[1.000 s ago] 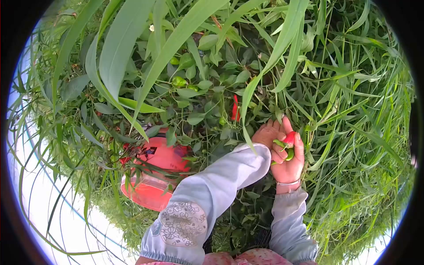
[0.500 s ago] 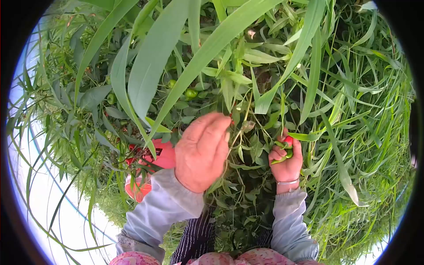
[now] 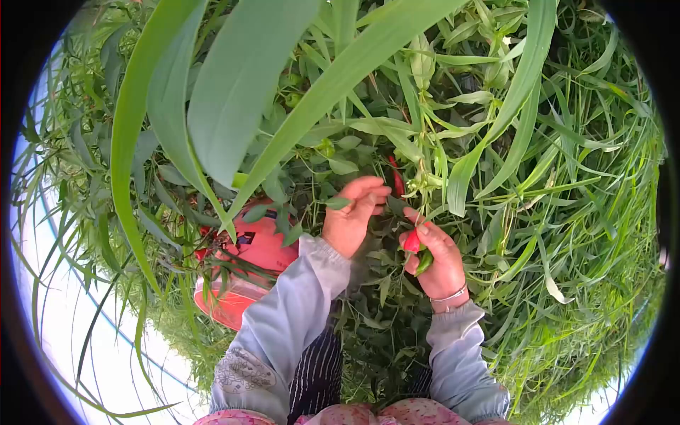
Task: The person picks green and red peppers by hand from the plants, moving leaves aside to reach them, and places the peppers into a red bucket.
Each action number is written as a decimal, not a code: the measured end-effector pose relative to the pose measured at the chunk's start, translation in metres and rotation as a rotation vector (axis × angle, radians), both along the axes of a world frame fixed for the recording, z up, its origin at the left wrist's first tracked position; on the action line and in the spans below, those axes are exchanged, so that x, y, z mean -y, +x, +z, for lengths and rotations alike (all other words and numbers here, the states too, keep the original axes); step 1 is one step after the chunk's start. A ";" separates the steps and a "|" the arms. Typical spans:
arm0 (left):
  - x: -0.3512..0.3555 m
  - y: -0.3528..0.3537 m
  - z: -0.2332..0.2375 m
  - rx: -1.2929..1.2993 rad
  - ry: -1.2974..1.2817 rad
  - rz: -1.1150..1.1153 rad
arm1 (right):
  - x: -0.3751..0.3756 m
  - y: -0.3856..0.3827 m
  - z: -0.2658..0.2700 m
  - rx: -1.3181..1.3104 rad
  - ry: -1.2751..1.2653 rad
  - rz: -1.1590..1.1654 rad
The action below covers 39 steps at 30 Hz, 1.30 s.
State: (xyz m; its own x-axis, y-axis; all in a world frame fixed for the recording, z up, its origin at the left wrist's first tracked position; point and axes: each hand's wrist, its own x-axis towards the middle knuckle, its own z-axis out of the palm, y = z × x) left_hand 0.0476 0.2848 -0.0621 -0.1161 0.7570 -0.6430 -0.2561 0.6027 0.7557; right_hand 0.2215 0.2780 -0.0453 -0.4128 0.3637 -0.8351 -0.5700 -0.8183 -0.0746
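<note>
Pepper (image 3: pixel 398 177), red, runs nearly fore-and-aft beside the half-open, empty left hand (image 3: pixel 350 221); curled right hand (image 3: pixel 442 263) clasps other peppers (image 3: pixel 412 242).

A red pepper (image 3: pixel 412 242) sits beside a green pepper (image 3: pixel 425 263) in the right hand (image 3: pixel 442 263).

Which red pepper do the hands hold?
The red pepper in the right hand, beside a green pepper; the slim red pepper among the leaves near the left hand is not grasped.

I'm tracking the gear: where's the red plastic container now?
In the head view, the red plastic container is left of centre, just left of the person's left pale-blue sleeve, partly hidden by green leaves.
</note>
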 end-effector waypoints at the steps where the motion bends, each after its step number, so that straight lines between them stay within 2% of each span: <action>1: -0.003 -0.009 0.002 -0.064 -0.014 0.039 | 0.000 -0.002 0.000 -0.013 0.012 -0.001; 3: -0.008 -0.027 0.009 -0.180 -0.150 0.200 | 0.001 -0.006 0.001 -0.040 0.037 -0.002; 6: -0.018 -0.046 0.001 -0.311 -0.200 0.498 | 0.002 -0.009 0.001 -0.047 0.027 -0.026; 10: -0.050 -0.054 -0.012 -0.454 -0.151 0.489 | 0.004 -0.008 -0.001 -0.051 0.029 -0.033; 13: -0.074 -0.064 -0.020 -0.341 -0.243 0.620 | 0.004 -0.008 -0.001 -0.046 0.031 -0.062; 17: -0.075 -0.089 -0.049 -0.364 -0.089 0.479 | 0.004 -0.008 0.000 -0.045 0.024 -0.068; 19: -0.077 -0.082 -0.041 -0.435 0.008 0.402 | 0.003 -0.009 0.001 -0.044 0.021 -0.074; 20: -0.071 -0.082 -0.032 -0.474 -0.047 0.340 | 0.002 -0.009 0.001 -0.047 0.030 -0.068; 23: -0.056 -0.086 -0.032 -0.545 0.142 0.190 | 0.003 -0.010 0.001 -0.035 0.052 -0.031; 24: -0.049 -0.080 -0.034 -0.584 0.119 0.215 | 0.004 -0.010 0.001 -0.016 0.064 -0.005; 27: -0.029 -0.084 -0.025 -0.432 0.111 0.078 | 0.006 -0.013 0.001 0.040 0.097 0.041; 28: -0.034 -0.080 0.002 -0.451 -0.291 -0.067 | 0.006 -0.014 0.001 0.058 0.108 0.052; 31: -0.021 -0.069 0.014 -0.776 -0.059 -0.352 | 0.008 -0.015 -0.001 0.086 0.122 0.088; 32: -0.014 -0.062 0.028 -1.014 0.136 -0.558 | 0.008 -0.015 -0.001 0.098 0.132 0.105; 33: 0.008 -0.080 0.009 -1.367 0.561 -0.797 | 0.008 -0.016 0.000 0.110 0.141 0.120; 34: 0.012 -0.072 0.014 -1.125 0.133 -0.700 | 0.008 -0.016 0.000 0.121 0.152 0.135; 36: 0.023 -0.064 0.026 -0.840 -0.228 -0.623 | 0.008 -0.017 0.000 0.152 0.150 0.140; 39: 0.046 -0.080 0.047 -0.794 -0.111 -0.741 | 0.009 -0.017 -0.002 0.165 0.155 0.151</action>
State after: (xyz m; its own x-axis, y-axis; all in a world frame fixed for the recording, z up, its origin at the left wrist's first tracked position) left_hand -0.0324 0.2393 -0.0147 -0.0672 0.7525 -0.6551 0.7352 0.4813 0.4773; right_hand 0.2048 0.2689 -0.0475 -0.3347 0.4369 -0.8349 -0.4119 -0.8647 -0.2874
